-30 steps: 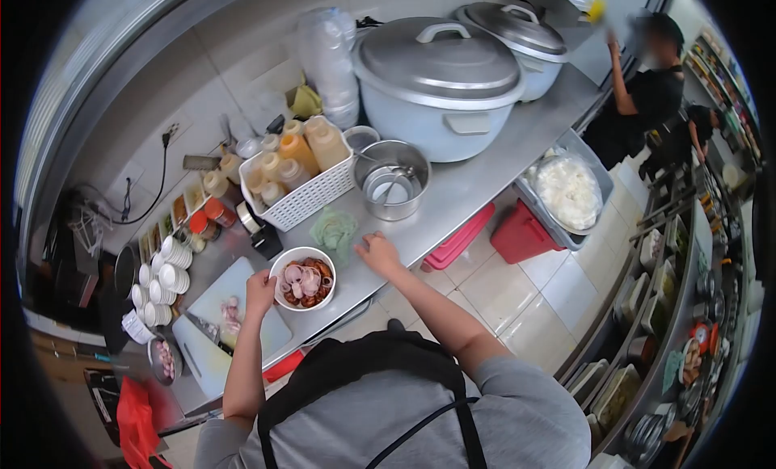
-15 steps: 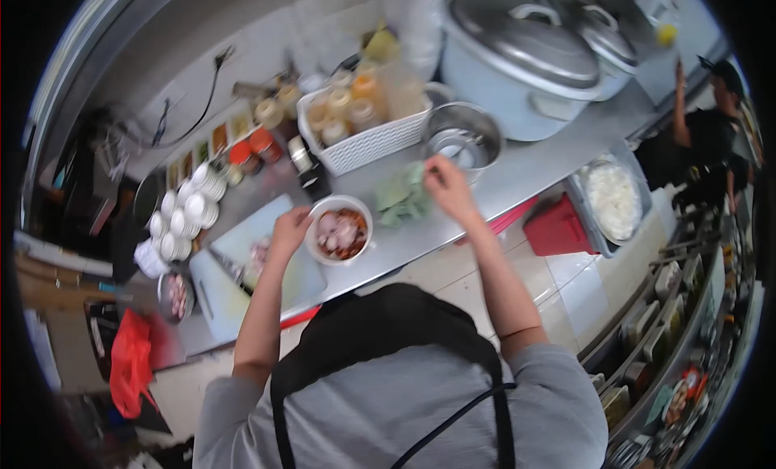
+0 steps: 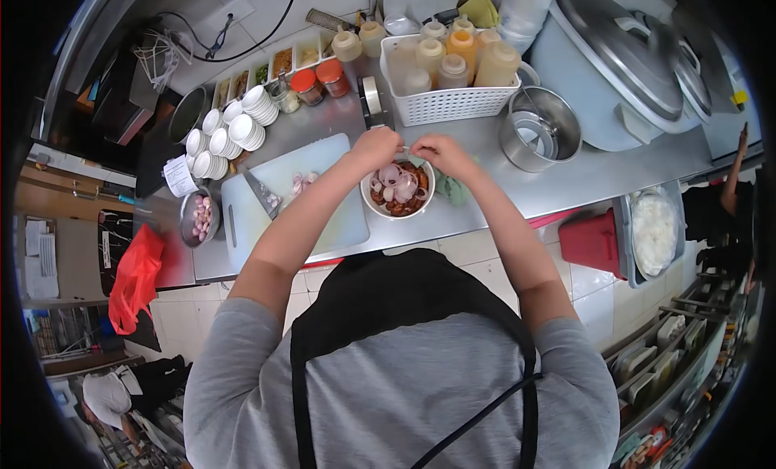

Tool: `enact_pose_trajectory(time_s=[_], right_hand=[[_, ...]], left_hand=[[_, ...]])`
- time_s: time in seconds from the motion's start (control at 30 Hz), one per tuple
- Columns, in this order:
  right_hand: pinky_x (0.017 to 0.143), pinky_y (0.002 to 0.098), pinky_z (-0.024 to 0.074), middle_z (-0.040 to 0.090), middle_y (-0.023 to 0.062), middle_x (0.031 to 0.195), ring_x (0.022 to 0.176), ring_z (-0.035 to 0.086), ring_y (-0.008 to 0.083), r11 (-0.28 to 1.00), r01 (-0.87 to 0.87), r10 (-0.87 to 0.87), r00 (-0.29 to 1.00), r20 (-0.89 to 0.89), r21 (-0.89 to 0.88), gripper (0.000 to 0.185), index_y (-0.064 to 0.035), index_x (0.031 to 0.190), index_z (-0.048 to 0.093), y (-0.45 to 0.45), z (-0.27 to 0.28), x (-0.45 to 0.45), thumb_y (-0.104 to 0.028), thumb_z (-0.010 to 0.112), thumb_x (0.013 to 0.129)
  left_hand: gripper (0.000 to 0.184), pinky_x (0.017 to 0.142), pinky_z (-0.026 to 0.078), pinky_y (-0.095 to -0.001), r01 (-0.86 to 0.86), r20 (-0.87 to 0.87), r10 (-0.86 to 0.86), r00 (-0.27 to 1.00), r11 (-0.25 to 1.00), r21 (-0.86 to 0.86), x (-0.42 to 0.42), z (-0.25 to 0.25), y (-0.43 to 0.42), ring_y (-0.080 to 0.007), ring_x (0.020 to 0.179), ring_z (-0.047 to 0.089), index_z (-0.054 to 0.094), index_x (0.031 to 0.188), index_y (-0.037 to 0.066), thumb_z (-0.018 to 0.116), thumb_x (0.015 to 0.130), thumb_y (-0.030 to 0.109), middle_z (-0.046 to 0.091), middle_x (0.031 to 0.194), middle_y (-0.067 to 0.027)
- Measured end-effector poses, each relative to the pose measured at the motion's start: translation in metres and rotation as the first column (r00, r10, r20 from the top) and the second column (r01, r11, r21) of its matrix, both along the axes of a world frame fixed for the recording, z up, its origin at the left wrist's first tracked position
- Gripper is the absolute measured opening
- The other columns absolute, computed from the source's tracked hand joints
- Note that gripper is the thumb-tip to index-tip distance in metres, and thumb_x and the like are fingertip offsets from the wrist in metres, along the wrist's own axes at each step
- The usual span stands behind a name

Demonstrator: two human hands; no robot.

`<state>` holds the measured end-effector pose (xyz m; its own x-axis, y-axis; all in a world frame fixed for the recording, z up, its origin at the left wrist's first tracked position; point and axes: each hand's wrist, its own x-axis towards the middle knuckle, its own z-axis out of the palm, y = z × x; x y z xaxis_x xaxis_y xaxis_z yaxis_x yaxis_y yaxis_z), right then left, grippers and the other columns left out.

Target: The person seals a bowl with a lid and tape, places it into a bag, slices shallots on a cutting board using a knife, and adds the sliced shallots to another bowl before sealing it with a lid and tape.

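Note:
My left hand [image 3: 377,149] and my right hand [image 3: 442,155] meet over the far rim of a white bowl [image 3: 365,196]. The fingers of both are pinched together, and what lies between the fingertips is too small to make out. Pale sliced onion rings [image 3: 398,181] lie on reddish-brown pieces in the bowl. A green cloth [image 3: 454,191] sits on the counter just right of the bowl, partly behind my right forearm. Left of the bowl, a white cutting board [image 3: 323,218] carries a knife [image 3: 260,196] and chopped onion [image 3: 301,182]; my left forearm crosses it.
A metal bowl of shallots [image 3: 200,217] stands left of the board, near stacked white cups [image 3: 246,131]. Behind are a white basket of bottles [image 3: 453,107], a metal pot [image 3: 540,130] and a large lidded pot [image 3: 582,81]. Other people are at the far right and lower left.
My right hand has moved left from above the green cloth to meet my left hand over the bowl's far rim. The camera view has shifted, so the counter appears further right.

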<state>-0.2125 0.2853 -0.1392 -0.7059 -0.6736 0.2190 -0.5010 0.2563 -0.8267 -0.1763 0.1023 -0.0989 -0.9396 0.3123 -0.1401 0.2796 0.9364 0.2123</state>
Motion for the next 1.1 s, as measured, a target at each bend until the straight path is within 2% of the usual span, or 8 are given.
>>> enact_pose_trajectory(time_s=[0.27, 0.57, 0.67, 0.73, 0.83, 0.93, 1.07, 1.1], right_hand=[[0.068, 0.0348, 0.0447, 0.061, 0.0153, 0.081, 0.074, 0.057, 0.0324, 0.995, -0.024, 0.03, 0.998, -0.063, 0.096, 0.014, -0.0052, 0.087, 0.064, 0.034, 0.008, 0.024, -0.01, 0.057, 0.076], [0.067, 0.0307, 0.0464, 0.064, 0.0147, 0.079, 0.07, 0.06, 0.0225, 0.936, -0.278, 0.113, 0.819, 0.562, 0.216, 0.014, -0.0021, 0.085, 0.065, 0.075, 0.051, 0.028, -0.008, 0.055, 0.079], [0.071, 0.0335, 0.0473, 0.063, 0.018, 0.087, 0.077, 0.061, 0.0259, 0.949, 0.186, -0.281, 0.868, 0.411, 0.255, 0.025, 0.0009, 0.097, 0.061, 0.073, 0.027, -0.018, -0.016, 0.058, 0.079], [0.086, 0.0396, 0.0419, 0.052, 0.0232, 0.112, 0.104, 0.052, 0.0296, 0.799, 0.584, -0.566, 0.811, -0.148, 0.146, 0.047, 0.0041, 0.115, 0.048, 0.06, -0.001, -0.038, -0.024, 0.058, 0.079], [0.099, 0.045, 0.0281, 0.029, 0.0241, 0.133, 0.125, 0.028, 0.0344, 0.579, 0.651, -0.617, 0.743, -0.258, 0.49, 0.056, 0.0049, 0.126, 0.032, 0.029, -0.044, -0.035, -0.021, 0.052, 0.081], [0.103, 0.0474, 0.0188, 0.017, 0.0234, 0.138, 0.129, 0.015, 0.0371, 0.503, 0.729, -0.568, 0.683, -0.458, 0.464, 0.053, 0.0032, 0.129, 0.029, -0.001, -0.089, -0.031, -0.015, 0.045, 0.081], [0.101, 0.0447, 0.0255, 0.032, 0.0246, 0.13, 0.124, 0.026, 0.0376, 0.541, 0.745, -0.49, 0.657, -0.573, 0.391, 0.046, 0.005, 0.12, 0.039, -0.013, -0.086, -0.015, -0.006, 0.047, 0.077], [0.1, 0.0431, 0.0267, 0.035, 0.0243, 0.128, 0.122, 0.03, 0.0363, 0.709, 0.614, -0.351, 0.734, -0.581, 0.347, 0.044, 0.0041, 0.118, 0.042, -0.011, -0.089, -0.01, -0.004, 0.048, 0.076]], left_hand=[[0.011, 0.065, 0.047, -0.042, -0.058, -0.075, 0.064, 0.995, 0.995, 0.079, 0.011, -0.008, -0.002, -0.0336, 0.071, 0.059, 0.064, 0.079, 0.007, 0.059, 0.073, 0.015, 0.06, 0.072, -0.0171], [0.01, 0.066, 0.047, -0.0439, -0.145, -0.078, 0.157, 0.985, 0.979, 0.143, 0.031, -0.007, -0.008, -0.0354, 0.072, 0.058, 0.061, 0.074, 0.004, 0.056, 0.075, 0.012, 0.06, 0.072, -0.0184], [0.01, 0.065, 0.046, -0.0446, -0.199, -0.096, 0.218, 0.971, 0.964, 0.176, 0.043, -0.01, -0.016, -0.0361, 0.071, 0.058, 0.061, 0.074, 0.003, 0.056, 0.075, 0.012, 0.059, 0.072, -0.0193], [0.011, 0.065, 0.046, -0.0448, -0.224, -0.11, 0.248, 0.962, 0.955, 0.196, 0.051, -0.016, -0.022, -0.0364, 0.071, 0.058, 0.061, 0.073, 0.002, 0.056, 0.075, 0.011, 0.059, 0.072, -0.0199], [0.011, 0.064, 0.046, -0.0448, -0.283, -0.136, 0.314, 0.94, 0.936, 0.207, 0.064, -0.023, -0.03, -0.037, 0.07, 0.057, 0.056, 0.075, -0.001, 0.055, 0.076, 0.01, 0.059, 0.07, -0.0202], [0.013, 0.061, 0.045, -0.0433, -0.362, 0.039, 0.393, 0.919, 0.801, 0.477, 0.074, -0.031, -0.042, -0.038, 0.068, 0.057, 0.044, 0.081, 0.001, 0.053, 0.076, 0.008, 0.057, 0.067, -0.0198], [0.015, 0.057, 0.044, -0.0391, -0.414, 0.013, 0.471, 0.882, 0.762, 0.498, 0.096, -0.007, -0.043, -0.0351, 0.062, 0.057, 0.045, 0.08, 0.0, 0.056, 0.077, 0.009, 0.056, 0.065, -0.0177], [0.015, 0.055, 0.043, -0.0373, -0.419, -0.054, 0.506, 0.861, 0.766, 0.487, 0.101, -0.004, -0.048, -0.0316, 0.059, 0.056, 0.044, 0.079, 0.0, 0.056, 0.077, 0.009, 0.055, 0.063, -0.0166]])
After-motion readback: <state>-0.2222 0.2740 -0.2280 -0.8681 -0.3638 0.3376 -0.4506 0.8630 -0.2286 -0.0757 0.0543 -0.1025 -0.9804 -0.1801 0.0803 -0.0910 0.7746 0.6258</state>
